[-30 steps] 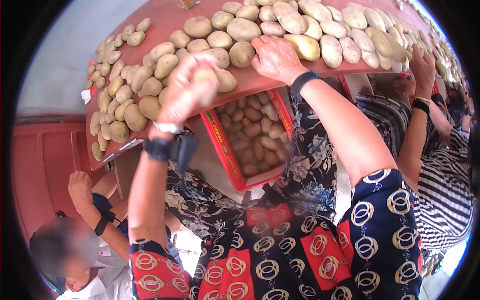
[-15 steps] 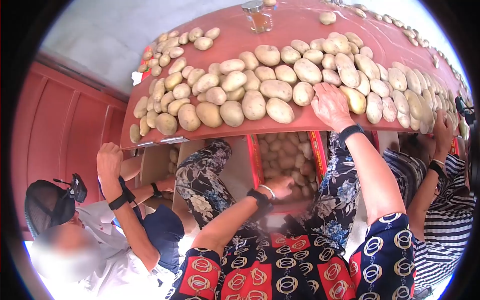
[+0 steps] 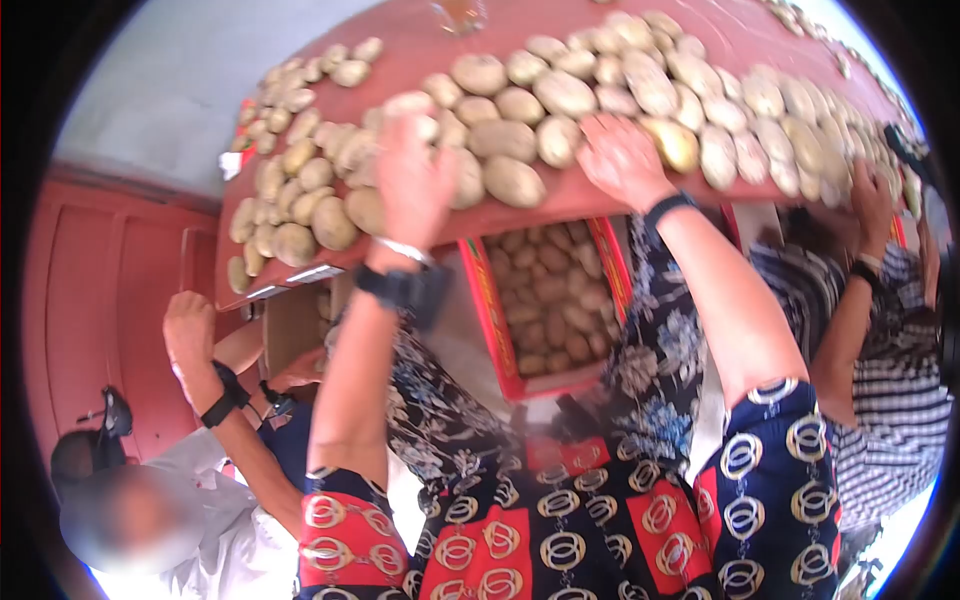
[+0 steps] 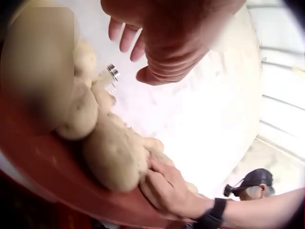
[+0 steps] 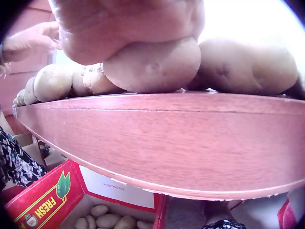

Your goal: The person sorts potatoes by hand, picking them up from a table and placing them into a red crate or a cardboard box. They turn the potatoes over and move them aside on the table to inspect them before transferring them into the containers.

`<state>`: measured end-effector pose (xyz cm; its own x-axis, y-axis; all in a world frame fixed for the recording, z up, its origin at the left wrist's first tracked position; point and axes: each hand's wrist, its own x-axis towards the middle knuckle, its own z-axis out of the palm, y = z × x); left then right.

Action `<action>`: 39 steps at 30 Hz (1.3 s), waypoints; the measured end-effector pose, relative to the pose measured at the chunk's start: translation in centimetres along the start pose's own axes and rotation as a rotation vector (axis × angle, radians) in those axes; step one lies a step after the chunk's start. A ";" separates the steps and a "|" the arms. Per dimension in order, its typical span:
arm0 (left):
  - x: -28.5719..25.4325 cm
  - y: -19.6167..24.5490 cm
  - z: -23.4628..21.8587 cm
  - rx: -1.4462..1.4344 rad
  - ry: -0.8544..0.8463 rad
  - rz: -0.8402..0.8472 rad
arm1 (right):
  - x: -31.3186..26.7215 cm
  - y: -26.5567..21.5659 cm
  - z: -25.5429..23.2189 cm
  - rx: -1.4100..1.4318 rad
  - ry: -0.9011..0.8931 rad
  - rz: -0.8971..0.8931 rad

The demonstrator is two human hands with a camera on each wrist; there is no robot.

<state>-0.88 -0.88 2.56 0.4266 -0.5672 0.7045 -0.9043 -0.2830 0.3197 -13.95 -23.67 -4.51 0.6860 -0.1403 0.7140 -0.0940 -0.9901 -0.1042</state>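
Observation:
In the head view my left hand (image 3: 415, 185) is over the front rows of potatoes (image 3: 335, 222), slightly blurred and covering some of them. The left wrist view shows its fingers extended, with nothing held. Right of it, my right hand (image 3: 622, 160) rests on the potatoes by the table's front edge, next to a yellower potato (image 3: 672, 145). A potato (image 5: 155, 67) sits directly under that palm in the right wrist view. Below the edge, between my knees, stands a red-rimmed box (image 3: 480, 300) holding many potatoes (image 3: 552, 290).
Potatoes lie in rows across the red table (image 3: 560, 205), with a loose group (image 3: 350, 72) at the back left. A glass jar (image 3: 460, 14) stands at the far side. Another person (image 3: 200, 530) sits at left. A person in stripes (image 3: 890, 400) is at right.
My left hand held a potato over the table edge, then was down in the potato box, and is now up over the front rows. My right hand stays on the potatoes; the view shifted.

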 end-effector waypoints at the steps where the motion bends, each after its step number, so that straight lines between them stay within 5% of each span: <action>1: 0.9 -0.8 -0.5 0.142 -0.078 -0.028 | 0.0 -0.1 -0.1 0.000 0.015 -0.005; 4: 1.4 -5.3 0.8 0.345 -0.311 -0.157 | 0.3 -0.2 -0.4 -0.015 -0.144 0.081; 8: 1.5 -6.1 1.9 0.515 -0.498 -0.312 | 0.6 -0.6 -0.6 -0.018 -0.221 0.139; 16: 1.0 -7.6 1.8 0.378 -0.441 -0.241 | 0.7 -0.6 -0.7 -0.066 -0.267 0.143; 18: 1.1 -5.0 0.4 -0.036 -0.244 -0.120 | 0.7 -0.6 -0.7 -0.043 -0.261 0.127; 21: -0.4 -0.1 -1.2 -0.210 -0.075 -0.178 | 0.8 -0.7 -1.0 -0.034 -0.258 0.137; 25: -5.7 3.9 -0.7 -0.825 -0.403 -0.503 | 0.4 -0.2 -0.7 -0.026 -0.280 0.135; 29: -11.7 6.6 3.4 -0.617 -0.655 -0.343 | 0.3 0.0 -0.1 0.029 -0.092 0.038; 33: -17.5 8.1 8.8 -0.508 -0.741 -0.257 | 0.6 -0.5 -0.9 -0.005 -0.169 0.061; 35: -17.1 8.7 8.5 -0.591 -0.730 -0.139 | 0.8 -0.7 -0.8 -0.010 -0.180 0.075; 36: -16.5 8.7 7.8 -0.734 -0.867 -0.327 | 0.8 -0.8 -0.9 -0.019 -0.193 0.082; 37: -15.7 8.4 7.2 -0.729 -0.869 -0.324 | 0.8 -0.8 -1.0 -0.030 -0.205 0.090; 39: -13.3 7.8 5.7 -0.619 -0.697 -0.212 | 0.8 -0.7 -0.9 -0.028 -0.203 0.096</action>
<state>-13.53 0.09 -7.89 0.3167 -0.9407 0.1218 -0.5710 -0.0865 0.8164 -14.01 -23.11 -3.22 0.8037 -0.2332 0.5474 -0.1844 -0.9723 -0.1435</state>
